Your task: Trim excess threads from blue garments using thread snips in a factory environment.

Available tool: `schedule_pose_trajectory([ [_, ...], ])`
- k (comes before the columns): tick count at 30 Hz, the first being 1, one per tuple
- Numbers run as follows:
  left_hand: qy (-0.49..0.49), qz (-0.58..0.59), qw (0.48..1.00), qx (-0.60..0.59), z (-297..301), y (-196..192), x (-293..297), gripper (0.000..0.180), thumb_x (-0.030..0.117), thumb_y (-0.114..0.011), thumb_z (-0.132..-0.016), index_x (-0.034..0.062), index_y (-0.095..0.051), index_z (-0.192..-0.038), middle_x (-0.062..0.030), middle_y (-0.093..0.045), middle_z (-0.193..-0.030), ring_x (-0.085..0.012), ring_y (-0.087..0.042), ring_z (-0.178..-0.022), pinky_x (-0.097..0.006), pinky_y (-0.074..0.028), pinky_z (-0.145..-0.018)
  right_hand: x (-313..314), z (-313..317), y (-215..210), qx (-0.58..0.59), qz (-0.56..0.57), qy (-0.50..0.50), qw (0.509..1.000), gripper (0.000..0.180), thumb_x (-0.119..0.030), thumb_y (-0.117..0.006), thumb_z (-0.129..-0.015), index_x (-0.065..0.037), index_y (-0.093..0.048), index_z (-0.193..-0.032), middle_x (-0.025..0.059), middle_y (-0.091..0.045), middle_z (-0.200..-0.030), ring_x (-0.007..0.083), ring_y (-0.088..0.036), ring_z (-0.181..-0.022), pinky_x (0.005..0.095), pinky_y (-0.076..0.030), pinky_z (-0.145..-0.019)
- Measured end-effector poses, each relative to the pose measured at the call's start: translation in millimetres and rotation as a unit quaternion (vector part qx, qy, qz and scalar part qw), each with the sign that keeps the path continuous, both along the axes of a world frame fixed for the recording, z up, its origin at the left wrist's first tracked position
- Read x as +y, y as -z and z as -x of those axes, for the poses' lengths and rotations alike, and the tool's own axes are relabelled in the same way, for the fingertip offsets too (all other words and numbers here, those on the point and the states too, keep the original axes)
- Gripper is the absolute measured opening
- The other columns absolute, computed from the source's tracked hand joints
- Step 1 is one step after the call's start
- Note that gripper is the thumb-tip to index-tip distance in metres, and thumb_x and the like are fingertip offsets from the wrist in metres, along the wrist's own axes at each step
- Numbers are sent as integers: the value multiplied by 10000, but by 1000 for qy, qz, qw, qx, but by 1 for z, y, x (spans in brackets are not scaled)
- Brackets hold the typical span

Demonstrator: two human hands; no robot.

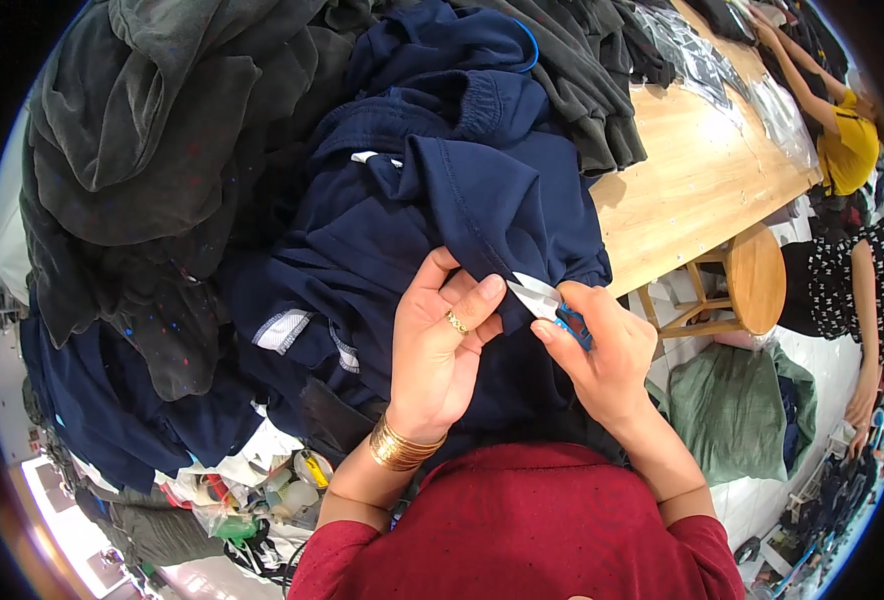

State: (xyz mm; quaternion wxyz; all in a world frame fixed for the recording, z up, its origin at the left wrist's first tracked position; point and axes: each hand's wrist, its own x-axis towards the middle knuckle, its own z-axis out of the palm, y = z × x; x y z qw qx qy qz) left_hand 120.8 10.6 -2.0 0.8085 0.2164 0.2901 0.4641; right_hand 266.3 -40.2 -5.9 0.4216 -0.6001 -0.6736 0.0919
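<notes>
A navy blue garment (362, 235) with stitched hems lies bunched in front of me on the pile. My left hand (444, 345), wearing a ring and gold bangles, pinches a hem of it between thumb and fingers. In my right hand (607, 350) is a pair of small thread snips (537, 298) with pale blades and blue grips. Their blade tips point left and meet the hem right beside my left thumb. Whether a thread lies between the blades is too small to tell.
Dark grey garments (152, 130) are heaped at the left. A wooden table (702, 190) extends right, with clear plastic bags (782, 120) on it. Beside it stand a wooden stool (755, 280) and a green sack (732, 410). Two other people are at the right, one in a yellow shirt (849, 150).
</notes>
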Motion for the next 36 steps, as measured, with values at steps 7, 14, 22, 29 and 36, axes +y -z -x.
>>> schedule_pose_trajectory([
  [7, -10, -14, 1000, 22, 0, 4, 0, 246, -1, -585, -837, 26, -523, -1073, -65, -621, -1006, -126, -598, -898, -267, -479, -796, -1, 0, -4, 31, 38, 1, 999, 272, -202, -716, -750, -19, -589, -906, 70, -576, -703, 177, -561, -534, 261, -426, -480],
  [14, -37, -109, 991, 74, 2, -1, -1, 246, -26, -594, -823, 6, -562, -1065, -44, -620, -985, -90, -574, -864, -216, -437, -815, -7, -14, 1, 249, 101, 80, 960, 231, -122, -622, -814, -14, -551, -1005, 30, -558, -751, 82, -505, -655, 217, -419, -608],
  [22, -280, -319, 761, 490, 102, -36, 51, 224, 105, -600, -859, -27, -613, -1039, -4, -607, -895, -55, -527, -829, -184, -397, -803, 1, -63, -3, 199, 101, 124, 967, 227, -134, -621, -833, 1, -515, -684, -5, -502, -604, 58, -430, -581, 221, -363, -549],
  [29, -273, -312, 752, 513, 146, -24, 64, 230, 92, -586, -866, -6, -621, -1071, -28, -627, -938, -85, -563, -872, -211, -401, -854, 4, -57, 31, 201, 213, 25, 956, 102, -106, -635, -808, -5, -619, -812, -6, -585, -662, 46, -523, -647, 199, -403, -601],
  [36, -315, -313, 725, 526, 144, -39, 58, 243, 88, -587, -856, -13, -622, -1074, -67, -640, -998, -115, -584, -921, -204, -395, -880, -23, -48, 60, 274, 233, -4, 933, 249, -111, -723, -719, -34, -633, -937, 26, -580, -793, 87, -557, -764, 218, -422, -648],
])
